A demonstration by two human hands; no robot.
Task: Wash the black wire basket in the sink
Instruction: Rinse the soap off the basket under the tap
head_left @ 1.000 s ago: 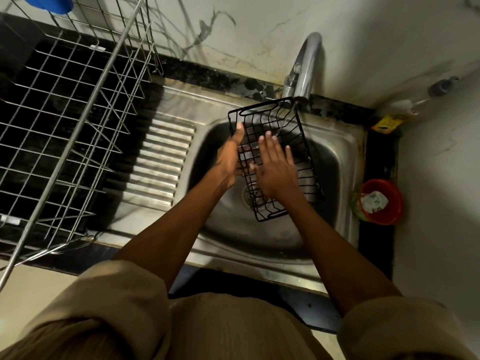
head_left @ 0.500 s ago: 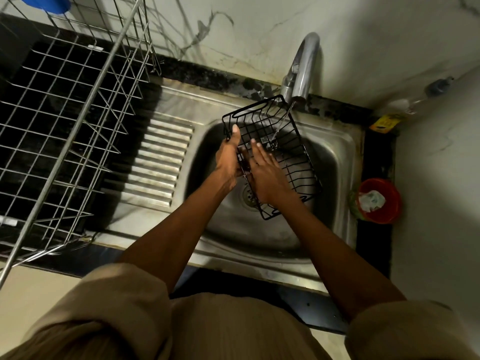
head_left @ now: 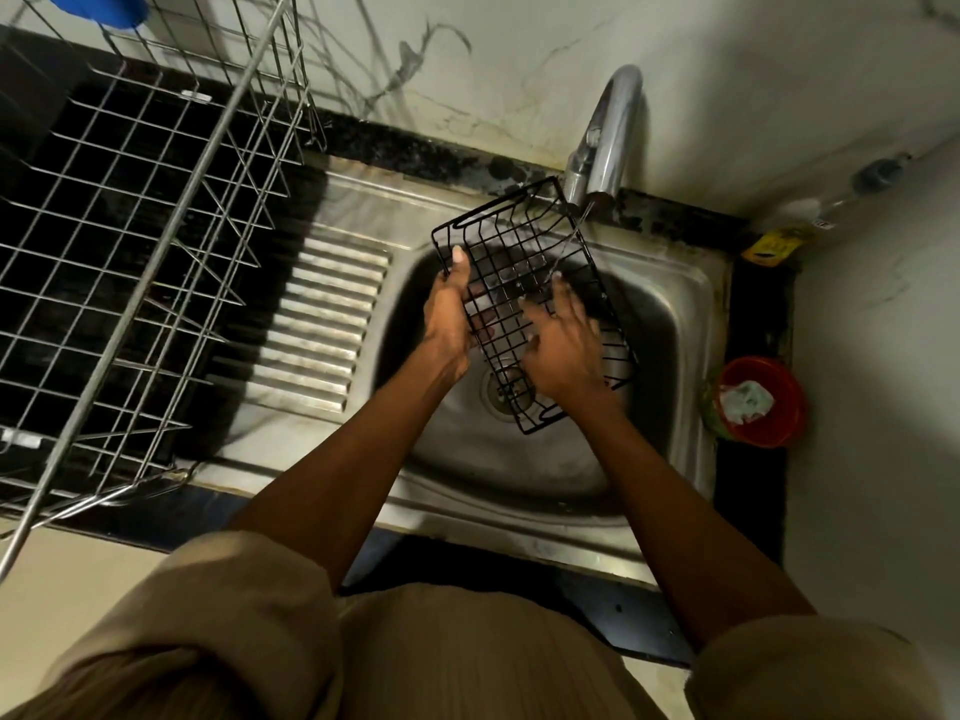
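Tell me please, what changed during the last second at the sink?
The black wire basket swung, its far end rising toward the faucet. The right hand slid up over the mesh, fingers spread. The left hand still grips the basket's left edge. Water keeps running; the red bowl did not move.

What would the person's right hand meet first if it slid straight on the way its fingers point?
The right hand lies open on the black wire basket, fingers pointing up its mesh toward the curved chrome tap. It would probably meet the basket's raised far wall first; depth is unclear.
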